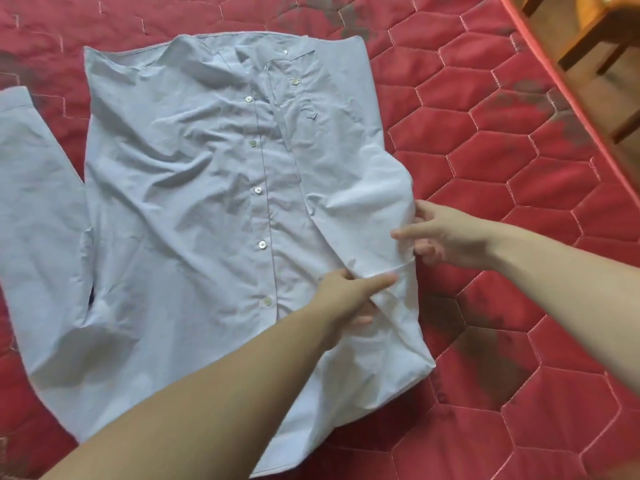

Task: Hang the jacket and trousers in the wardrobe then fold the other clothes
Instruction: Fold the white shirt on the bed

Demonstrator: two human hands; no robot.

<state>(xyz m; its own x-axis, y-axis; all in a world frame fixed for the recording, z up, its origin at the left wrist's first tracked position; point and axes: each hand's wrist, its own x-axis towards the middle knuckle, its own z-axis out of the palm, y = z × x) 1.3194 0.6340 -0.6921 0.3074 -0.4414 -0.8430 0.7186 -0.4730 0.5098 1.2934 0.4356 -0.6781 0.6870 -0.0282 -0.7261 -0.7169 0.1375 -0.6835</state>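
Observation:
A pale blue button-up shirt (194, 202) lies face up on the red quilted bed (519, 209), collar at the far end. Its right sleeve is folded in over the body, while the other sleeve (31, 188) stretches out at the left. My left hand (349, 299) pinches the folded sleeve near its cuff, low on the shirt's right side. My right hand (446, 233) grips the same sleeve's outer edge just to the right. No jacket or trousers are in view.
The bed's piped edge (568, 81) runs diagonally at the upper right. Beyond it, wooden furniture legs (588, 39) stand on the floor. Red quilt shows on all sides of the shirt.

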